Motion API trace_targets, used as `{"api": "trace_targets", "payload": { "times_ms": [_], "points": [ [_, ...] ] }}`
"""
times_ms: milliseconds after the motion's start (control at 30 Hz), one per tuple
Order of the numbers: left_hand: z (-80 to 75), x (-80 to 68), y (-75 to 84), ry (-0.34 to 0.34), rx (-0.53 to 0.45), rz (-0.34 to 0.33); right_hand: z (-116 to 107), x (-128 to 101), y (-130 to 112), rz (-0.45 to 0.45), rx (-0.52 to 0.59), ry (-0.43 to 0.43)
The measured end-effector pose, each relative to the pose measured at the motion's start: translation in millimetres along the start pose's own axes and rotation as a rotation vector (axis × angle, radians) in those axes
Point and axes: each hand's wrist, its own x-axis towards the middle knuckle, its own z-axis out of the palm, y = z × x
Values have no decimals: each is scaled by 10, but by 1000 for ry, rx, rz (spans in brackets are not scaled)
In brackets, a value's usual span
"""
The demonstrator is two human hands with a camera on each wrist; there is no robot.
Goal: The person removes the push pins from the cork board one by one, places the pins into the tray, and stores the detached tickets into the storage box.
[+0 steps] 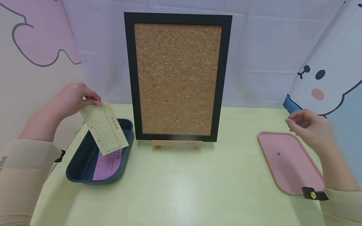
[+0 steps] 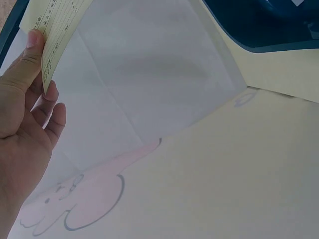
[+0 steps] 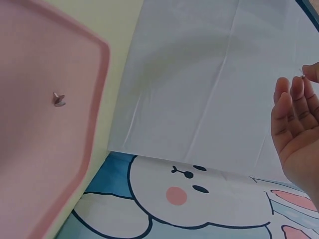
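Note:
My left hand (image 1: 74, 99) pinches the top edge of a pale yellow printed slip (image 1: 106, 129) between thumb and fingers. The slip hangs tilted above a dark blue tray (image 1: 75, 169), where a purple printed slip (image 1: 108, 164) lies, partly hidden. On the right, my right hand (image 1: 315, 130) is raised above the far right edge of a pink tray (image 1: 288, 175). Between its thumb and forefinger is a tiny shiny tack (image 3: 303, 76), mostly hidden. A small cluster of metallic tacks (image 3: 59, 99) lies on the pink tray.
A black-framed cork board (image 1: 178, 78) stands upright at the back centre on a small wooden stand (image 1: 177, 143). The light green table (image 1: 181, 185) runs between the two trays. Behind the board hangs a white cloth (image 1: 254, 62), with cartoon-printed panels at both sides.

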Motion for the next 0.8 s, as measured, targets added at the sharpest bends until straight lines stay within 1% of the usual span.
{"api": "trace_targets", "payload": {
  "times_ms": [33, 133, 200, 267, 400, 433, 633, 800],
  "points": [
    [23, -2, -26, -10, 0, -2, 19, -5, 30, 15, 10, -21],
    [100, 0, -108, -43, -5, -9, 96, -17, 115, 36, 47, -48],
    [156, 4, -159, -74, -21, -26, 141, -27, 174, 40, 80, -63],
    [208, 5, -190, -98, -32, -37, 181, -40, 217, 55, 91, -71],
    [304, 31, -232, -129, -42, -18, 254, -71, 317, 74, 123, -107],
    [327, 40, -237, -131, -38, -3, 274, -81, 342, 75, 130, -113],
    [491, 68, -261, -184, -31, 34, 403, -126, 488, 64, 189, -141],
    [631, 42, -281, -223, -30, 56, 475, -152, 582, 84, 174, -182]
  ]
}}
